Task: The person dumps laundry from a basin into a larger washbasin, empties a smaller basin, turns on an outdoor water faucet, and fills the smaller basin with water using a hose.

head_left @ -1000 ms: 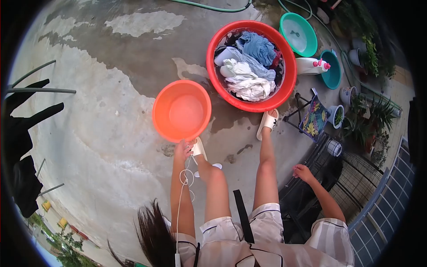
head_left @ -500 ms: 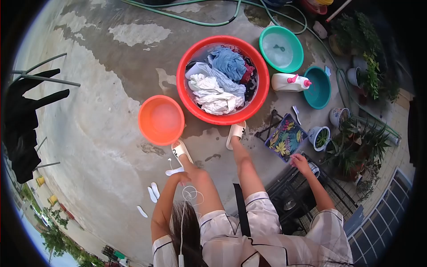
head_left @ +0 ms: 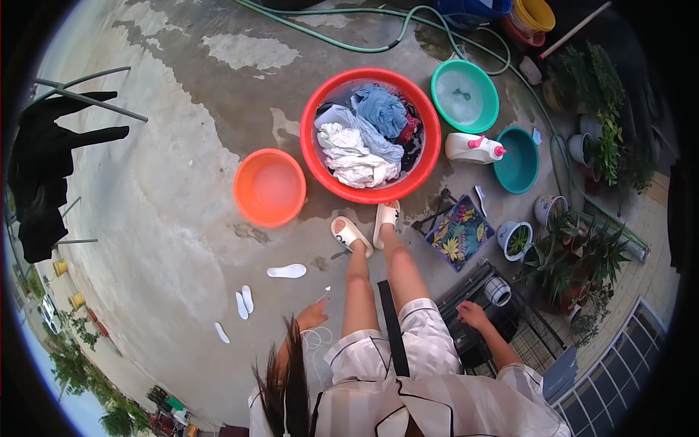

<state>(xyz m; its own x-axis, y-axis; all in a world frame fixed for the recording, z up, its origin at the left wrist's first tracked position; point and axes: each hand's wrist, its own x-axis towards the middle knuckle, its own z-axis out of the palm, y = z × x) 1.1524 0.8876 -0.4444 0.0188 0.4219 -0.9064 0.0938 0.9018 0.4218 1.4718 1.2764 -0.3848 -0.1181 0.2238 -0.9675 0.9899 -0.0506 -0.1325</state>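
Observation:
My left hand (head_left: pixel 313 315) hangs beside my left leg, fingers loosely bent, with nothing plainly in it. A looped white cable (head_left: pixel 314 341) dangles just below it, and a small white tip (head_left: pixel 328 288) shows near the fingertips. My right hand (head_left: pixel 473 314) is held out by my right thigh, loosely open, above a black wire rack (head_left: pixel 535 331). Ahead of my feet a red basin (head_left: pixel 309 156) holds wet laundry: white cloth (head_left: pixel 357 164), blue cloth (head_left: pixel 380 109) and some dark red fabric (head_left: pixel 412 128). White insoles (head_left: pixel 287 271) lie on the concrete at left.
An orange basin (head_left: pixel 241 191) stands left of the red one. To the right are a green basin (head_left: pixel 435 95), a detergent bottle (head_left: pixel 466 148), a teal basin (head_left: pixel 528 178), a brush (head_left: pixel 480 199) and a leaf-patterned folding stool (head_left: pixel 460 233). Potted plants (head_left: pixel 579 258) line the right; a hose (head_left: pixel 349 48) crosses behind.
My left foot has moved right, beside the right foot. My left hand has swung out from my leg, and my right hand has dropped back toward my thigh. The view has shifted slightly.

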